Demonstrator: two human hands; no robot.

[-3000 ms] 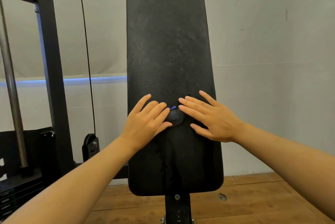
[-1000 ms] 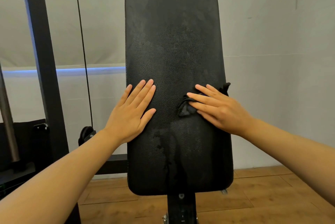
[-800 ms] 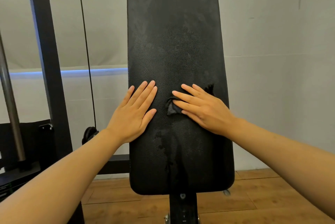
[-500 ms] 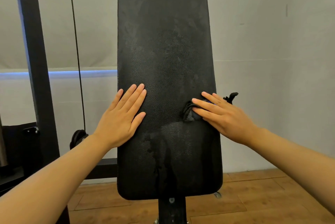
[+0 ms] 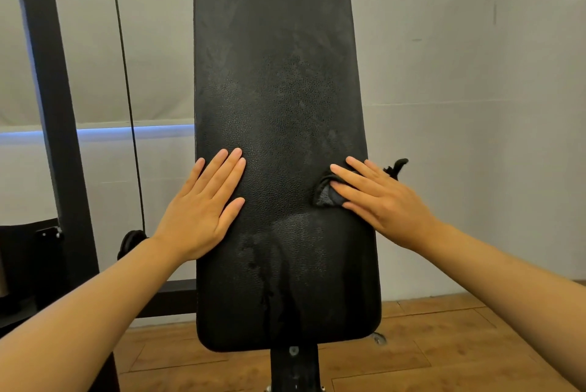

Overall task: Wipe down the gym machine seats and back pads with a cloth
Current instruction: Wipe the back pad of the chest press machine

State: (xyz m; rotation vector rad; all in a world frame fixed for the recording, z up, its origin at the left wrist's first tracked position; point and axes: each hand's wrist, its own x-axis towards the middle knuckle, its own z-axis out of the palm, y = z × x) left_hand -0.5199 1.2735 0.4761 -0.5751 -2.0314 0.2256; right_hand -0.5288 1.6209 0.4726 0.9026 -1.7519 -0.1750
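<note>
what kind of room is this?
Most likely a gym. A long black padded back pad stands on a post, a steel frame upright with a thin cable running to a pulley is beside it, and the wood floor lies below.

black machine upright (image 5: 54, 125), thin cable (image 5: 126, 96), grey wall (image 5: 475, 106), wooden floor (image 5: 428, 356)

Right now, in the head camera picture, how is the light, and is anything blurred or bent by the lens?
Head view: soft, even light, no hard shadows; a dull sheen on the black back pad, with wet streaks near its lower end; the dark cloth under the right hand nearly blends into the pad; a blue glow strip lines the wall; the frame post leans from wide-angle distortion; the hands look sharp.
</note>
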